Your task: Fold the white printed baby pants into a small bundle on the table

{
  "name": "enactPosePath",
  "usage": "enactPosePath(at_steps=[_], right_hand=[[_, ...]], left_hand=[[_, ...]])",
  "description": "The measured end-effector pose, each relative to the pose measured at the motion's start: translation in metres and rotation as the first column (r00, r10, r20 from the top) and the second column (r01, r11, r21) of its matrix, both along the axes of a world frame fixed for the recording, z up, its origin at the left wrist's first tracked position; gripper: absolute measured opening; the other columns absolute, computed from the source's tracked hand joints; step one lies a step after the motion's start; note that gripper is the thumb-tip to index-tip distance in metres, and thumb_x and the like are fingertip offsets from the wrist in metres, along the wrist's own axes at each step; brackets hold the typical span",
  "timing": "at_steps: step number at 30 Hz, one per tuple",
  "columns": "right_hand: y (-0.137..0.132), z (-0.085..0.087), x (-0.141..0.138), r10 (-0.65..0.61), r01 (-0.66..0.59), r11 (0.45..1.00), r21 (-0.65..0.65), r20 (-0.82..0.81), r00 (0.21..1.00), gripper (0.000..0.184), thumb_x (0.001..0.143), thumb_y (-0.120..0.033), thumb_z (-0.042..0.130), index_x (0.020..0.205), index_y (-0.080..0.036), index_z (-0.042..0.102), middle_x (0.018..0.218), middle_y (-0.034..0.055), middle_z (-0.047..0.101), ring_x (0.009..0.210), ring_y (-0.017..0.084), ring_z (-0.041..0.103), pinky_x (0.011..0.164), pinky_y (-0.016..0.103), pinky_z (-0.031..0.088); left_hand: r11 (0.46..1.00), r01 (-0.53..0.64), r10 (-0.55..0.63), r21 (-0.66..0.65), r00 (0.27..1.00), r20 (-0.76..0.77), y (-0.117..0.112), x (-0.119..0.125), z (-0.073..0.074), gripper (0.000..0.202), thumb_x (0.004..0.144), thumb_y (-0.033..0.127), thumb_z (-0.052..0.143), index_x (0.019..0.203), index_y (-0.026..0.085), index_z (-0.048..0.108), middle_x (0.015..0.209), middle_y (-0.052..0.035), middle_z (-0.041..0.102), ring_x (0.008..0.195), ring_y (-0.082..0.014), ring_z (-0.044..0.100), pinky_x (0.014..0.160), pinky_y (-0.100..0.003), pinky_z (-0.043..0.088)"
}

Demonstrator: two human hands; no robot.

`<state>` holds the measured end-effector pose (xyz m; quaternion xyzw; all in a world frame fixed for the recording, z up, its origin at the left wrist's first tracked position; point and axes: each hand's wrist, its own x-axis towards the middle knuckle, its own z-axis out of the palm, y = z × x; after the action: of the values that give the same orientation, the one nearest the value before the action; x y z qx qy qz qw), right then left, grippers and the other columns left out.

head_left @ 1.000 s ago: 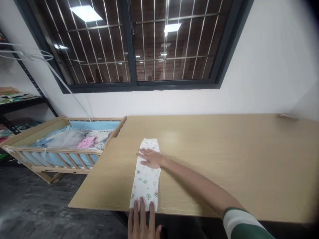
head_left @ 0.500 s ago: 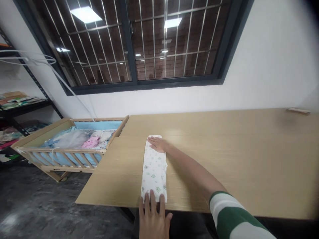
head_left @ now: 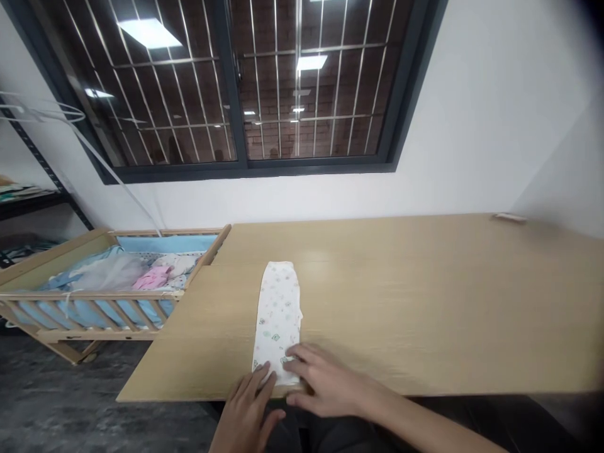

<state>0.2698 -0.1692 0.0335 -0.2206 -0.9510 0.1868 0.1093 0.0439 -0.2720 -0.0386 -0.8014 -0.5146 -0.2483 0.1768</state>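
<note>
Printed white cloth (head_left: 279, 308) lies on the worktop (head_left: 401, 302), near end by the front edge: left hand (head_left: 246, 402) angled in, right hand (head_left: 321, 379) slanting across, fingers (head_left: 259, 376) part-spread, resting without grip; its long axis runs toward the window (head_left: 234, 94).

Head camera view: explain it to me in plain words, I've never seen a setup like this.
There is no machine here. A person wears a camera on the head, looking forward and down, so you see roughly what they see. The two bare hands at the bottom are theirs: left hand and right hand. In front of them is a wooden table with a long white patterned cloth lying flat on it. The fingers of both hands are at the cloth's near end; whether the right hand pinches it, I cannot tell. Beyond the table is a barred window, and on the left a cot with fabrics inside.
</note>
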Motion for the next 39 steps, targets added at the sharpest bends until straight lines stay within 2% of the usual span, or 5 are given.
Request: enactPosePath(at_steps=[6,13,22,32,39], right_hand=[[-0.042,-0.023,0.02,-0.088,0.089,0.994,0.067,-0.021,0.996,0.041,0.099,-0.016,0.043,0.137,-0.027,0.058,0.14,0.0131,0.059,0.13,0.029,0.053,0.112,0.049,0.04],[-0.055,0.056,0.031,-0.193,0.15,0.942,-0.299,-0.118,0.974,0.027,0.105,-0.035,0.038,0.115,-0.033,0.064,0.114,0.0068,0.063,0.105,0.021,0.064,0.091,0.031,0.053],[0.075,0.046,-0.014,-0.468,0.308,0.858,-0.411,-0.381,0.797,0.032,0.089,-0.04,0.065,0.114,-0.019,0.065,0.085,0.0021,0.066,0.073,0.018,0.061,0.066,0.028,0.048],[0.186,-0.021,-0.064,-0.701,0.594,0.711,-0.377,-0.315,0.64,0.005,0.084,-0.02,0.059,0.088,-0.017,0.061,0.083,0.0028,0.064,0.078,0.017,0.06,0.072,0.027,0.048],[0.159,-0.009,-0.05,-0.591,0.575,0.801,-0.165,-0.372,0.716,0.054,0.097,-0.032,0.05,0.146,-0.012,0.04,0.143,0.0194,0.047,0.132,0.026,0.047,0.111,0.041,0.038]], left_hand=[[0.988,0.134,-0.129,-0.077,0.989,0.065,-0.01,-0.001,0.011,0.052,0.086,-0.002,0.038,0.12,0.028,0.064,0.111,-0.0027,0.075,0.095,-0.0157,0.073,0.086,-0.027,0.06],[0.903,0.337,-0.186,-0.267,0.866,0.463,-0.012,-0.002,0.062,0.033,0.096,0.015,0.047,0.118,0.029,0.067,0.101,-0.0032,0.073,0.092,-0.0133,0.071,0.082,-0.02,0.058],[0.928,0.047,0.179,-0.37,0.815,0.552,0.105,-0.016,0.12,0.025,0.097,0.033,0.051,0.106,0.02,0.07,0.107,-0.0057,0.074,0.096,-0.0188,0.068,0.087,-0.028,0.052],[0.852,-0.232,0.389,-0.469,0.88,0.271,0.212,-0.001,0.094,0.025,0.097,0.016,0.044,0.103,0.01,0.068,0.106,-0.0173,0.071,0.099,-0.0226,0.064,0.083,-0.029,0.044],[0.881,-0.326,0.41,-0.344,0.888,0.209,0.156,0.031,0.07,0.046,0.101,0.031,0.04,0.137,0.005,0.051,0.137,-0.0241,0.056,0.126,-0.0323,0.052,0.103,-0.043,0.041]])
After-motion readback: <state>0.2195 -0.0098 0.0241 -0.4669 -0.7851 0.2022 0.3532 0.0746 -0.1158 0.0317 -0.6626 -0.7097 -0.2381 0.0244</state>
